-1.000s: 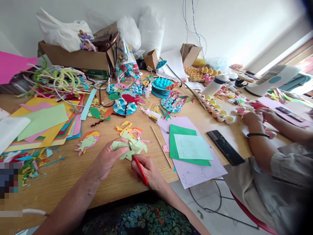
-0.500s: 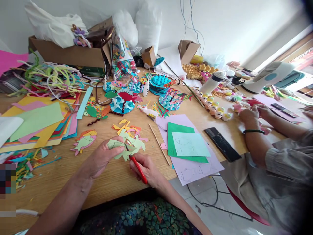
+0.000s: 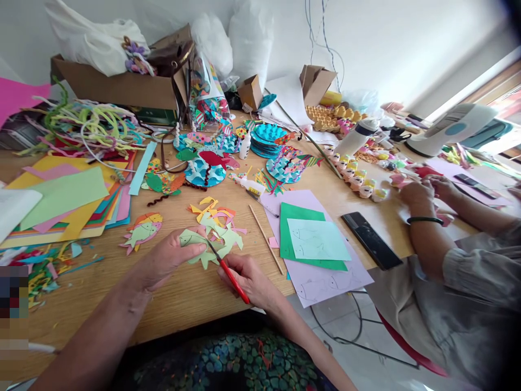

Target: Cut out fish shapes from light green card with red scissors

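Between the thumb and fingers of my left hand point(image 3: 175, 254) is a pale green paper fish point(image 3: 191, 239) with a drawn outline, partly covered by the thumb. My right hand point(image 3: 245, 276) is closed round the red handles of a pair of scissors point(image 3: 233, 279). Their dark blades reach to the edge of the green paper, near my left thumb. Just beyond the hands lie green, yellow and orange paper scraps point(image 3: 211, 212). Left of them rests a stack of cut paper fish point(image 3: 144, 231), a green one on top.
A wooden stick point(image 3: 266, 239) and sheets with drawn fish point(image 3: 317, 239) lie to the right, beside a black phone point(image 3: 371, 240). Coloured paper point(image 3: 65, 195) is piled at the left. Glue bottles point(image 3: 253, 187) and blue discs point(image 3: 268, 140) stand farther back. A co-worker's hands point(image 3: 419, 193) are at right.
The scissor blades have come closer together along the green paper, and the handles have swung slightly. My left hand keeps its hold. The whole view has shifted a little.
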